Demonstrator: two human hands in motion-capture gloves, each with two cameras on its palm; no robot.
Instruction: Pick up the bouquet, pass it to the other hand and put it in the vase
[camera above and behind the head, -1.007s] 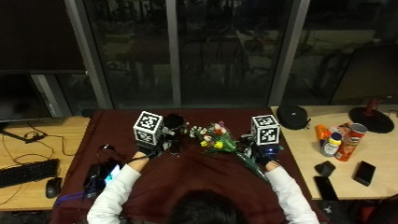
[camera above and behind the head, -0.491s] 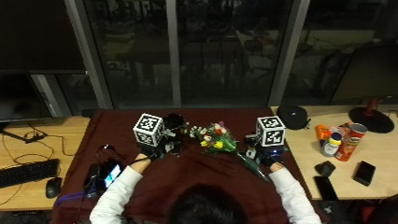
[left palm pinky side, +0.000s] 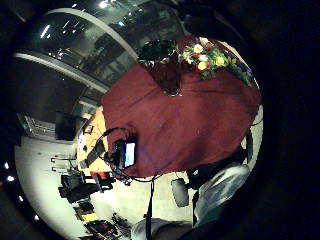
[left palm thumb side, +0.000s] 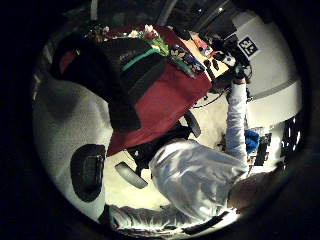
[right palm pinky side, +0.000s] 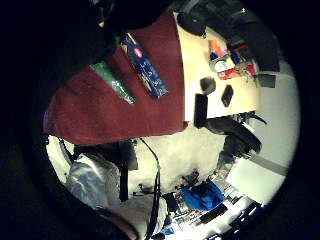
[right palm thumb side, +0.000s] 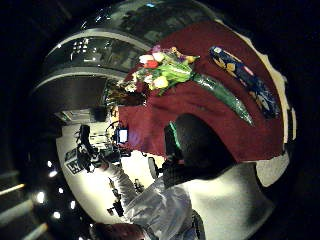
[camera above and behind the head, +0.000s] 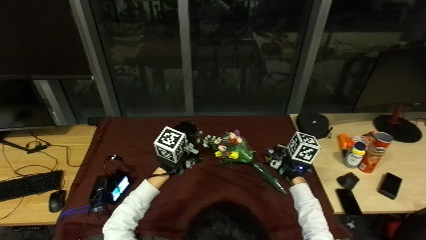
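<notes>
Your bouquet (camera above and behind the head: 233, 148) lies on the maroon-covered table (camera above and behind the head: 133, 135), blooms toward the far edge, its green-wrapped stems (right palm thumb side: 222, 97) angled toward the near right corner. The vase (left palm pinky side: 167, 75) stands just left of the blooms. Your 2 hands hover on either side, left hand (camera above and behind the head: 174, 162) and right hand (camera above and behind the head: 291, 167); whether their fingers are spread or curled, the views cannot tell.
</notes>
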